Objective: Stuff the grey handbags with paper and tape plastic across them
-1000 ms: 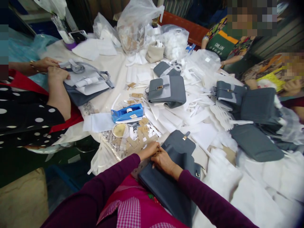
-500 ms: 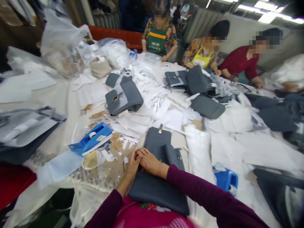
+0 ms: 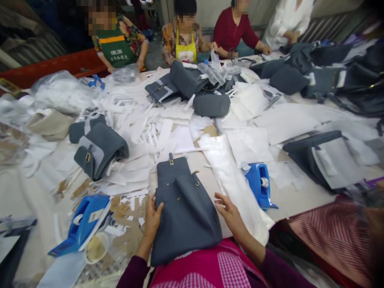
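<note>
A dark grey handbag (image 3: pixel 183 208) lies in front of me with its flap open away from me, its near end over my lap. My left hand (image 3: pixel 152 218) holds the bag's left edge, fingers curled onto it. My right hand (image 3: pixel 229 212) sits at the bag's right edge, fingers spread, touching the bag and a long white padded sheet (image 3: pixel 237 184) beside it.
Two blue tape dispensers (image 3: pixel 82 222) (image 3: pixel 259 184) flank me. Brown tags and white paper strips (image 3: pixel 129 204) litter the table. More grey bags (image 3: pixel 99 150) (image 3: pixel 210 104) and white wrapping lie across it. Several other people work at the far side, another at my right.
My view swung right. My hands, joined on top of the bag before, have moved apart to its two side edges.
</note>
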